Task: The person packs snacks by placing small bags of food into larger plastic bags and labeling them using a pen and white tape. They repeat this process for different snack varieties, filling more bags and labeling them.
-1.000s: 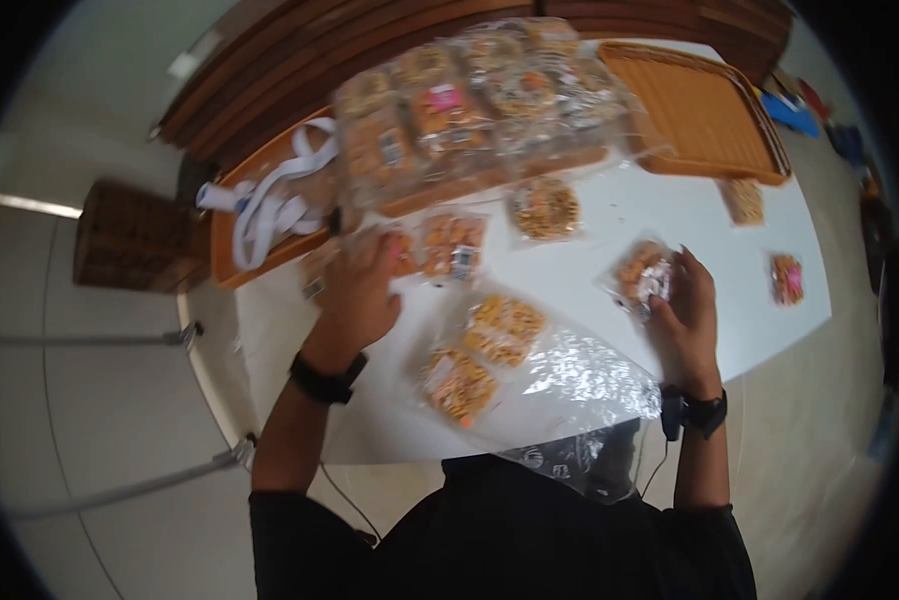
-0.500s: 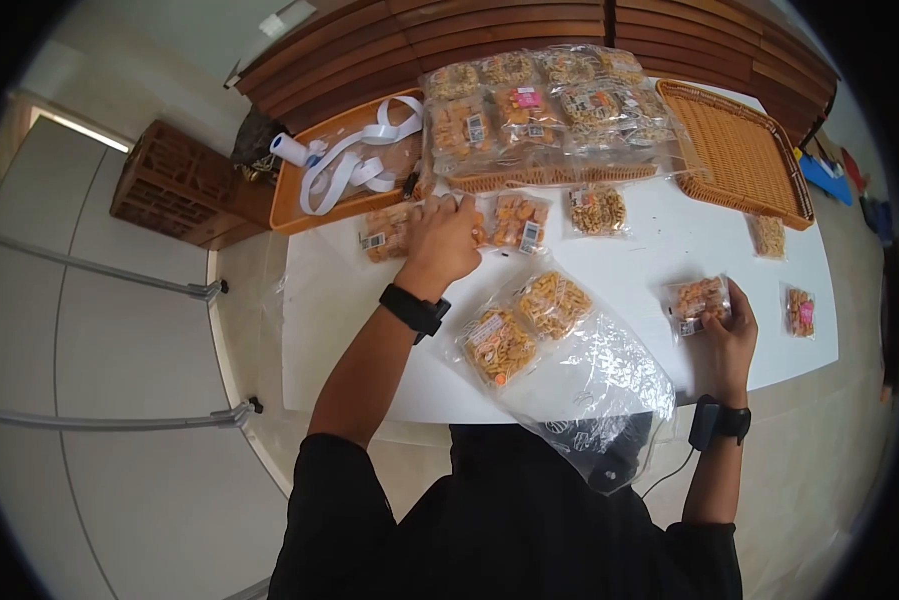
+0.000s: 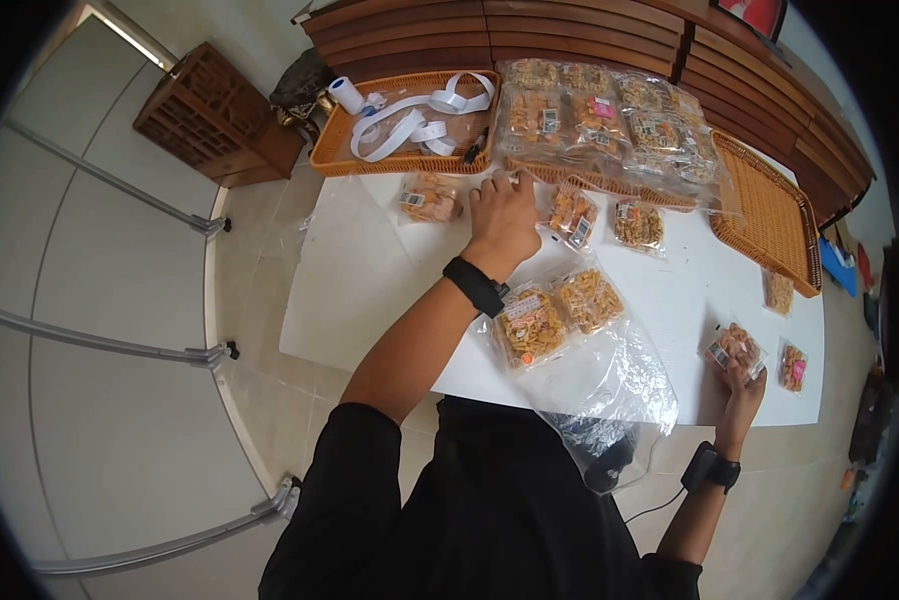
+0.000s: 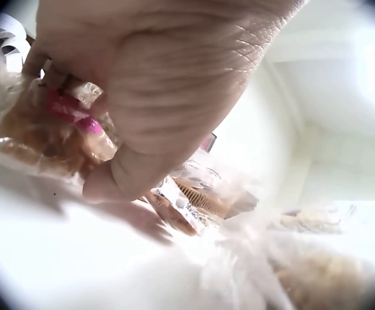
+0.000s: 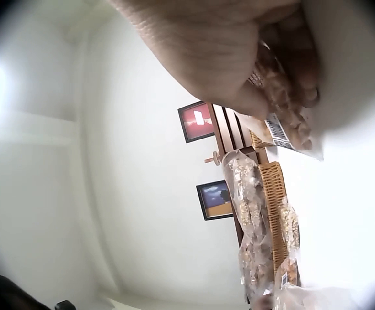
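My left hand [image 3: 504, 218] grips a bag of orange-brown snacks with a pink label [image 4: 52, 132]; in the head view the hand mostly hides it. Its thumb lies along the bag's near side in the left wrist view. On either side are two similar barcoded bags, a left one [image 3: 431, 197] and a right one [image 3: 572, 215]. Near the table's right front, my right hand [image 3: 741, 398] holds another clear snack bag [image 3: 737, 350], thumb on top, fingers round its edge. A pink-labelled bag [image 3: 793, 369] lies just right of that hand.
Two bags of yellow snacks [image 3: 532, 328] lie on a large clear plastic sheet hanging over the front edge. Behind, a basket piled with snack bags [image 3: 599, 120] stands between a tray of white label tape [image 3: 399, 140] and another wicker tray [image 3: 769, 215]. A noodle-like bag [image 3: 639, 228] lies mid-table.
My right hand has moved right with its bag, closer to the pink-labelled one. The left hand has drawn clear of the leftmost bag. The head view has turned, shifting the whole scene.
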`<state>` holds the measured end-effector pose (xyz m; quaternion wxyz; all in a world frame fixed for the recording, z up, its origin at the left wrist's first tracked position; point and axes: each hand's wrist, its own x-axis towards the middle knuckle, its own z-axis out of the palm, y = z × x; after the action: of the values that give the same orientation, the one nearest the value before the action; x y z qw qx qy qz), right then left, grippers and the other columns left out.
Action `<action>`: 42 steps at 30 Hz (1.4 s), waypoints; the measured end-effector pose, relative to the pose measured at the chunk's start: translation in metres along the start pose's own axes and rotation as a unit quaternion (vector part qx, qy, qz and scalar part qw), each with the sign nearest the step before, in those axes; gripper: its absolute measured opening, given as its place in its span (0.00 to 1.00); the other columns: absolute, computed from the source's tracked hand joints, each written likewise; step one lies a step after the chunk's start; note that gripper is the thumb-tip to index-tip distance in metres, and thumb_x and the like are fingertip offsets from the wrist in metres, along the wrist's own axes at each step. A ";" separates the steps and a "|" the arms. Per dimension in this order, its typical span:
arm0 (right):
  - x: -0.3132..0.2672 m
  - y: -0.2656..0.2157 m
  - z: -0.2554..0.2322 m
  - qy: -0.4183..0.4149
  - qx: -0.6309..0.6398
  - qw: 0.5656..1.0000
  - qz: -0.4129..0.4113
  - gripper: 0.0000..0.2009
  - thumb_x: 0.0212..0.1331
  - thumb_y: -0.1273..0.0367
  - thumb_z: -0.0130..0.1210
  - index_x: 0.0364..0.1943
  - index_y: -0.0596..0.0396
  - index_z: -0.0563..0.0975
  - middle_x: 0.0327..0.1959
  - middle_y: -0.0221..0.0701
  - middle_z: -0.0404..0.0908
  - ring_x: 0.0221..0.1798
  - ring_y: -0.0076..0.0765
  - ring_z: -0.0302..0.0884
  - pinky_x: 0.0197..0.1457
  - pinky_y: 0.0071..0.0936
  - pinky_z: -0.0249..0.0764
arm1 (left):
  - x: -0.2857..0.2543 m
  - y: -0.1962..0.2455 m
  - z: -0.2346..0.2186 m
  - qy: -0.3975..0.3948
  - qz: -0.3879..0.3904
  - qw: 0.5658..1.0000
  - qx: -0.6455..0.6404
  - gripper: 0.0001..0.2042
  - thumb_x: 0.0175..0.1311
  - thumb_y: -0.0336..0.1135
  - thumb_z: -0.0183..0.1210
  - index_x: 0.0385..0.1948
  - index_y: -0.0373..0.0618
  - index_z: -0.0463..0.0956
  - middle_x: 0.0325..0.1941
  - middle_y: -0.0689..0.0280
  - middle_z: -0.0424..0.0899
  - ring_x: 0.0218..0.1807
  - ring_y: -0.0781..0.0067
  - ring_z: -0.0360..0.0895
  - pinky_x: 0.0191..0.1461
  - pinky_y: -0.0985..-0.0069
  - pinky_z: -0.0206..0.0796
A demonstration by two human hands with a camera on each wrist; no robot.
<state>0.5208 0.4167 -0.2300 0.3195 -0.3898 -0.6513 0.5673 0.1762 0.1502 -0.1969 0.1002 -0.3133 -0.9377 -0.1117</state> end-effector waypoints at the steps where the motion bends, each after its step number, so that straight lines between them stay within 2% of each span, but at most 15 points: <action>1: -0.001 -0.002 0.001 -0.013 -0.001 1.000 0.010 0.19 0.65 0.70 0.60 0.57 0.61 0.73 0.49 0.32 0.81 0.47 0.25 0.79 0.49 0.22 0.75 | 0.000 0.001 0.001 0.002 -0.005 1.000 0.003 0.28 0.47 0.32 0.66 0.54 0.38 0.71 0.49 0.49 0.74 0.51 0.49 0.74 0.52 0.57 0.63; 3: -0.003 -0.007 0.003 -0.035 -0.002 0.999 0.030 0.20 0.66 0.70 0.59 0.59 0.64 0.72 0.54 0.36 0.80 0.52 0.28 0.79 0.55 0.25 0.75 | 0.000 0.000 0.001 -0.022 -0.017 1.000 -0.001 0.27 0.48 0.34 0.66 0.53 0.38 0.72 0.49 0.49 0.74 0.52 0.50 0.74 0.53 0.55 0.62; 7: -0.005 0.004 -0.001 -0.054 -0.021 0.998 0.008 0.18 0.67 0.68 0.59 0.58 0.62 0.74 0.52 0.33 0.81 0.51 0.26 0.79 0.54 0.24 0.74 | 0.004 0.000 -0.002 -0.105 -0.028 0.994 0.019 0.28 0.48 0.36 0.66 0.55 0.39 0.73 0.52 0.49 0.74 0.53 0.50 0.73 0.57 0.51 0.58; 9: -0.005 0.010 -0.001 -0.046 0.007 0.999 -0.018 0.18 0.68 0.67 0.58 0.59 0.61 0.73 0.51 0.31 0.81 0.50 0.25 0.79 0.50 0.22 0.75 | 0.006 -0.001 -0.003 -0.093 -0.019 0.995 0.024 0.25 0.51 0.37 0.64 0.54 0.40 0.76 0.54 0.50 0.75 0.54 0.50 0.73 0.60 0.49 0.55; 13: -0.005 0.009 -0.001 -0.026 0.039 0.999 -0.016 0.18 0.71 0.67 0.54 0.60 0.62 0.73 0.55 0.33 0.79 0.55 0.28 0.77 0.57 0.25 0.73 | 0.014 -0.005 -0.009 -0.123 0.009 0.989 0.082 0.20 0.55 0.39 0.60 0.49 0.41 0.81 0.56 0.51 0.76 0.58 0.51 0.73 0.63 0.47 0.51; 17: -0.005 0.013 -0.003 -0.025 0.052 0.998 -0.016 0.19 0.72 0.66 0.53 0.61 0.63 0.72 0.57 0.34 0.79 0.58 0.29 0.75 0.64 0.28 0.69 | 0.017 -0.011 -0.016 -0.163 0.020 0.975 0.149 0.17 0.56 0.38 0.57 0.46 0.46 0.84 0.55 0.52 0.80 0.59 0.54 0.73 0.63 0.49 0.52; 22: -0.005 0.016 -0.005 -0.027 0.060 0.997 -0.027 0.19 0.72 0.66 0.53 0.61 0.64 0.72 0.57 0.34 0.79 0.59 0.30 0.74 0.66 0.29 0.67 | 0.015 -0.009 -0.032 -0.153 0.023 0.979 0.131 0.18 0.53 0.35 0.58 0.46 0.44 0.84 0.55 0.49 0.80 0.57 0.50 0.76 0.60 0.56 0.63; 28: -0.004 0.017 -0.009 -0.029 0.069 0.997 -0.009 0.19 0.71 0.65 0.54 0.60 0.63 0.72 0.56 0.34 0.79 0.58 0.29 0.75 0.65 0.29 0.68 | 0.002 -0.004 -0.056 -0.175 0.023 0.981 0.075 0.19 0.51 0.34 0.59 0.47 0.43 0.83 0.55 0.48 0.79 0.56 0.49 0.78 0.56 0.56 0.71; 31: -0.011 0.007 -0.010 -0.008 0.105 0.994 -0.002 0.19 0.71 0.64 0.54 0.60 0.62 0.72 0.55 0.33 0.80 0.55 0.28 0.78 0.60 0.28 0.71 | -0.008 0.002 -0.077 -0.188 0.038 0.981 0.012 0.23 0.51 0.35 0.63 0.52 0.40 0.79 0.56 0.47 0.78 0.57 0.48 0.77 0.58 0.57 0.71; 34: -0.019 -0.008 -0.020 -0.006 0.107 0.994 0.003 0.20 0.71 0.64 0.53 0.61 0.61 0.71 0.54 0.34 0.81 0.53 0.29 0.80 0.55 0.28 0.74 | -0.021 0.013 -0.097 -0.152 0.080 0.963 -0.210 0.32 0.49 0.36 0.69 0.61 0.44 0.72 0.57 0.50 0.77 0.60 0.52 0.76 0.62 0.64 0.69; 36: -0.031 -0.038 -0.017 -0.024 0.130 0.991 -0.024 0.20 0.71 0.64 0.53 0.62 0.61 0.71 0.54 0.34 0.81 0.51 0.29 0.81 0.51 0.27 0.75 | -0.032 0.026 -0.110 -0.162 0.142 0.902 -0.374 0.37 0.47 0.34 0.71 0.64 0.41 0.67 0.59 0.48 0.74 0.60 0.47 0.75 0.63 0.62 0.68; 38: -0.047 -0.067 0.000 -0.060 0.147 0.986 -0.049 0.21 0.70 0.65 0.54 0.63 0.62 0.70 0.55 0.37 0.81 0.52 0.31 0.82 0.50 0.26 0.76 | -0.048 0.054 -0.122 -0.082 0.221 0.889 -0.393 0.35 0.47 0.32 0.70 0.63 0.42 0.68 0.57 0.50 0.73 0.59 0.47 0.73 0.64 0.64 0.68; 39: -0.055 -0.079 0.017 -0.067 0.148 0.986 -0.033 0.21 0.70 0.66 0.55 0.62 0.62 0.70 0.54 0.37 0.81 0.51 0.31 0.82 0.52 0.27 0.76 | -0.056 0.071 -0.127 -0.067 0.264 0.881 -0.387 0.33 0.47 0.31 0.70 0.61 0.43 0.70 0.54 0.53 0.73 0.58 0.50 0.72 0.67 0.60 0.63; 41: -0.062 -0.083 0.034 -0.189 0.110 0.976 0.002 0.20 0.69 0.69 0.55 0.61 0.62 0.70 0.53 0.37 0.81 0.51 0.31 0.81 0.54 0.28 0.77 | -0.078 0.106 -0.130 -0.045 0.323 0.898 -0.294 0.36 0.46 0.32 0.71 0.64 0.47 0.69 0.58 0.57 0.71 0.62 0.51 0.68 0.69 0.61 0.60; 42: -0.068 -0.086 0.048 -0.207 0.140 0.968 0.007 0.20 0.68 0.70 0.55 0.61 0.62 0.70 0.53 0.36 0.81 0.52 0.31 0.80 0.56 0.29 0.76 | -0.085 0.119 -0.124 -0.045 0.338 0.899 -0.274 0.36 0.46 0.31 0.71 0.64 0.48 0.70 0.57 0.58 0.71 0.62 0.51 0.67 0.69 0.60 0.60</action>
<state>0.5005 0.3295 -0.1505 0.2255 -0.2198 -0.6145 0.7234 0.3300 0.1609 -0.0832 -0.0006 -0.6316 -0.7107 -0.3096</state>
